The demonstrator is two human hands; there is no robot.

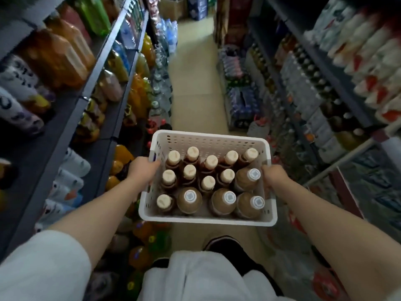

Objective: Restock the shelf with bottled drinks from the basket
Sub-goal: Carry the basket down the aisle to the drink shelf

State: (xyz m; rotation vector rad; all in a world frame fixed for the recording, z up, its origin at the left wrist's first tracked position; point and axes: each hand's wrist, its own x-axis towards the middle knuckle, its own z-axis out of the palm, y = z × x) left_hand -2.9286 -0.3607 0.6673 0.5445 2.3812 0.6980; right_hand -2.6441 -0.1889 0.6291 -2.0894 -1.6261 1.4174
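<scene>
A white perforated plastic basket (pixel 208 140) hangs in front of me over the aisle floor, carried level. My left hand (pixel 142 170) grips its left rim and my right hand (pixel 274 178) grips its right rim. Inside stand several brown bottled drinks (pixel 189 200), upright and packed close. The slimmer ones have cream caps (pixel 192 153); the wider ones along the near and right side have white caps (pixel 229 197). Dark shelves (pixel 102 68) on the left hold orange, green and pink drink bottles.
Shelving on the right (pixel 325 68) carries white bottles and water bottles. Packs of water (pixel 165 38) stand on the floor along the left, wrapped bottle packs (pixel 240 98) along the right. The beige aisle floor (pixel 195 83) runs ahead to stacked boxes. My dark shoe (pixel 225 244) shows below the basket.
</scene>
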